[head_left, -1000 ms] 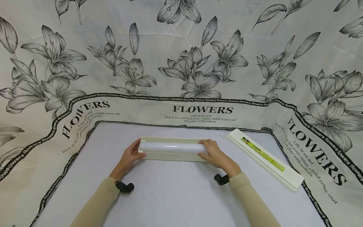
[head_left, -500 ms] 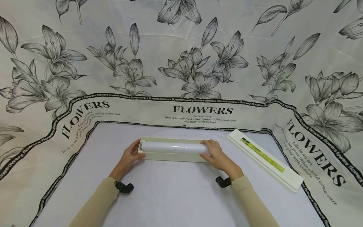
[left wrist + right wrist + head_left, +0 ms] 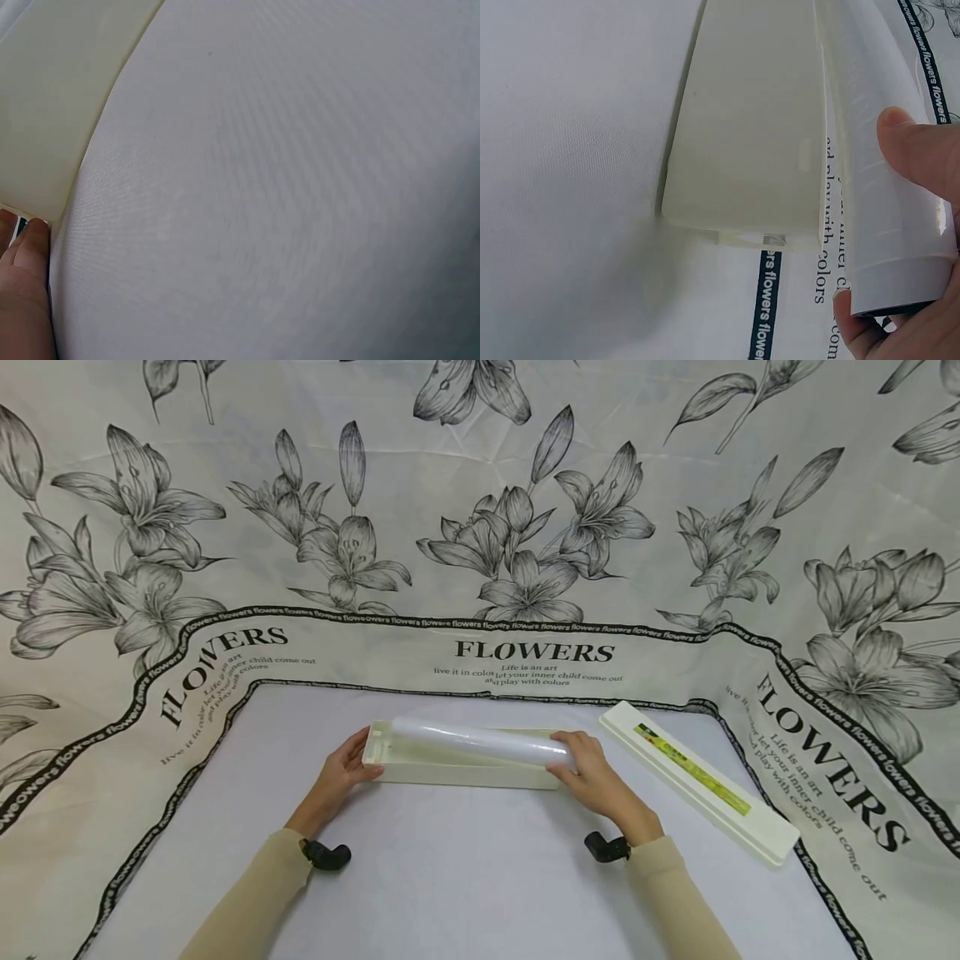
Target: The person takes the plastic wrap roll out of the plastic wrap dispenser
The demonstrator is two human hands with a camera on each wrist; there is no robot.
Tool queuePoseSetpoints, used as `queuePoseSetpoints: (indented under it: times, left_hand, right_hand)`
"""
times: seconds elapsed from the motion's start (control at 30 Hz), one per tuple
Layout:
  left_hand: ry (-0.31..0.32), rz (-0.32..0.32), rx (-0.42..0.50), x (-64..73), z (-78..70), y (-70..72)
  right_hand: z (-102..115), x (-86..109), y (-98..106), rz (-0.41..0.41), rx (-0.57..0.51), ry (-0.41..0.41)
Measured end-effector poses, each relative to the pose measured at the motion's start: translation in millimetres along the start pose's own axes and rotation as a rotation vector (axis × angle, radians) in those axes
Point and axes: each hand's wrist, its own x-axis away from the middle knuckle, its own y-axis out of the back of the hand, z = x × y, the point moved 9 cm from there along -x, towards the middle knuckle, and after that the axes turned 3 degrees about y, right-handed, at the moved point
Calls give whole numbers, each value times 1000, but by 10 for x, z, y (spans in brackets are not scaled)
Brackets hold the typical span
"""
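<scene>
A shiny white roll of cling film (image 3: pixel 480 737) lies slanted over the long cream dispenser box (image 3: pixel 465 774), its left end raised above the back wall. My right hand (image 3: pixel 592 774) grips the roll's right end. In the right wrist view, the thumb (image 3: pixel 911 142) presses along the roll (image 3: pixel 889 187), and a finger curls under its end, beside the box (image 3: pixel 746 120). At the box's left end my left hand (image 3: pixel 337 781) holds on, thumb at the front corner. Only some fingers (image 3: pixel 30 251) and the box wall (image 3: pixel 60 97) show in the left wrist view.
The long white lid (image 3: pixel 701 785) with a yellow-green label lies diagonally to the right. White cloth (image 3: pixel 465 877) covers the table. A flower-printed curtain (image 3: pixel 390 568) rises behind and at the sides.
My right hand has moved right with the roll. The roll's left end has lifted out of the box and swung toward the back. My left hand stays at the box's left end.
</scene>
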Motion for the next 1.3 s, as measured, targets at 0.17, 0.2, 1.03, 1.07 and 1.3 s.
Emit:
queuePoseSetpoints:
  times: [0.17, 0.2, 1.03, 1.07, 1.3]
  left_hand:
    - [1, 1, -6, -7, 10, -4]
    - [1, 2, -8, -7, 11, -6]
    - [9, -8, -31, -15, 5, -3]
    - [8, -8, -30, -15, 1, -6]
    - [6, -5, -28, -12, -3, -13]
  right_hand:
    - [-22, 73, 77, -44, -4, 14]
    - [-31, 84, 89, -49, -8, 12]
    - [-423, 411, 361, -182, -10, -107]
    - [-431, 426, 376, -196, -9, -101]
    - [-495, 521, 454, -239, -10, -112]
